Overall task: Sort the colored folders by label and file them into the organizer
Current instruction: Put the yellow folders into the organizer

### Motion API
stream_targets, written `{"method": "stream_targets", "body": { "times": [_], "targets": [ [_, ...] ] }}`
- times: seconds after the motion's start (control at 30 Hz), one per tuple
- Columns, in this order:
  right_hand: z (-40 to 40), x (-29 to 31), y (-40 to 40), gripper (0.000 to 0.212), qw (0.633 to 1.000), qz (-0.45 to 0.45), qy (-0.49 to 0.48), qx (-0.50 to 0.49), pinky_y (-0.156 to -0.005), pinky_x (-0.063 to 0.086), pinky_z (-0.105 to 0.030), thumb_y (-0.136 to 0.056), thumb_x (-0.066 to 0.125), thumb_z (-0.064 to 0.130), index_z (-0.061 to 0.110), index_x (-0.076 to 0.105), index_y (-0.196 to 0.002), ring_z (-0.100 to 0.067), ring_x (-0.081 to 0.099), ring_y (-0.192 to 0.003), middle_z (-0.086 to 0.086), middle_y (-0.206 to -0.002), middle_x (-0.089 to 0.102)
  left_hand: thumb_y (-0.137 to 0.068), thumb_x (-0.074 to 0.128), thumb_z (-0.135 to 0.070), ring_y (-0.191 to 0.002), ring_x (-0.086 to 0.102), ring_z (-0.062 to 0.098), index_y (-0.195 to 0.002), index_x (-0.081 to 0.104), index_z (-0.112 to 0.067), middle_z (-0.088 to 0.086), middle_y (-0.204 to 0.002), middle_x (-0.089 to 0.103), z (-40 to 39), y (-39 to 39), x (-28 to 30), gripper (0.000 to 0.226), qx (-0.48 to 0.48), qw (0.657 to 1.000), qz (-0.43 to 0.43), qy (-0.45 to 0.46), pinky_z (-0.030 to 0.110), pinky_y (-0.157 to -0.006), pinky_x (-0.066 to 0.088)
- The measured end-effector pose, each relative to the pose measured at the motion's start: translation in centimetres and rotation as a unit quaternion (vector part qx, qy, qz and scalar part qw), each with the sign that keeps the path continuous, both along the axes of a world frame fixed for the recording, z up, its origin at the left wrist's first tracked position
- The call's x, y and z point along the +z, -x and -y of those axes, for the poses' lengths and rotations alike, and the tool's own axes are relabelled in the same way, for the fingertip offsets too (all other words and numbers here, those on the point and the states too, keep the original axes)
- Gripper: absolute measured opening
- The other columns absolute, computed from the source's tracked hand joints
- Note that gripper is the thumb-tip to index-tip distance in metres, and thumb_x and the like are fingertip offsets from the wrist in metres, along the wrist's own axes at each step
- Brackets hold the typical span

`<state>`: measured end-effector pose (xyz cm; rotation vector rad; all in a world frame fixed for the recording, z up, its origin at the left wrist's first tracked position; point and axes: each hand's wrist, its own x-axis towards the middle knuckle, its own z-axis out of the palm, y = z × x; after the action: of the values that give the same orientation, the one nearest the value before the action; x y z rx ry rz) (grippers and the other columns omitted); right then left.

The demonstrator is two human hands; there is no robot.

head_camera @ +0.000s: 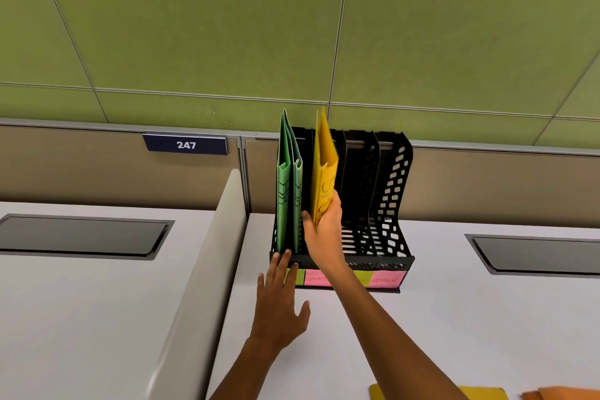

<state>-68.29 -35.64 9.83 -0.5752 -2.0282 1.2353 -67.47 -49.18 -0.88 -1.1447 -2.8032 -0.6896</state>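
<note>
A black slotted organizer (394, 204) stands at the back of the white desk, with green and pink sticky labels (384, 279) along its front edge. Two green folders (287, 191) stand upright in its leftmost slot. My right hand (324, 230) grips the lower end of yellow folders (324, 166), which stand upright in the second slot. My left hand (279, 302) lies flat with straight fingers, its fingertips touching the organizer's front left edge. The two right slots hold nothing.
A yellow folder (480, 393) and an orange folder (561, 394) lie on the desk at the bottom right. A grey divider panel (201, 269) runs along the left. Dark cable hatches (81, 235) (539, 255) sit in the desktops. A plate reading 247 (185, 144) hangs on the back partition.
</note>
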Motion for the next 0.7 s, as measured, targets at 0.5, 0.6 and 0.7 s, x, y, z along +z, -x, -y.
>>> {"method": "stream_targets", "body": {
  "times": [0.5, 0.6, 0.7],
  "targets": [
    [0.7, -3.5, -6.3, 0.095, 0.988, 0.140, -0.060, 0.006, -0.114, 0.020, -0.030, -0.088, 0.068, 0.032, 0.018, 0.001, -0.154, -0.018, 0.022, -0.145, -0.003, -0.158, 0.022, -0.092, 0.046, -0.054, -0.151, -0.013, 0.019, -0.155, 0.012, -0.022, -0.003, -0.163, -0.013, 1.2, 0.4, 1.7, 0.079, -0.028, 0.997, -0.007, 0.078, 0.048, -0.121, 0.006],
    [0.7, -4.4, -9.2, 0.088, 0.980, 0.166, -0.111, -0.010, -0.117, 0.029, -0.039, -0.089, 0.065, 0.033, 0.016, 0.009, -0.154, -0.020, 0.025, -0.145, -0.004, -0.158, 0.025, -0.091, 0.048, -0.053, -0.151, -0.012, 0.022, -0.155, 0.011, -0.021, 0.000, -0.163, -0.014, 2.0, -0.6, 1.6, 0.080, -0.028, 0.998, -0.004, 0.063, 0.049, -0.121, 0.006],
    [0.3, -5.4, -12.5, 0.082, 0.952, 0.230, -0.200, -0.020, -0.117, 0.026, -0.041, -0.092, 0.057, 0.043, 0.020, 0.010, -0.155, -0.023, 0.019, -0.147, -0.004, -0.160, 0.020, -0.091, 0.046, -0.055, -0.151, -0.013, 0.024, -0.155, 0.009, -0.021, 0.001, -0.161, -0.017, 3.0, -2.4, 1.0, 0.082, -0.022, 0.998, 0.005, 0.066, 0.050, -0.121, 0.005]
  ]
}}
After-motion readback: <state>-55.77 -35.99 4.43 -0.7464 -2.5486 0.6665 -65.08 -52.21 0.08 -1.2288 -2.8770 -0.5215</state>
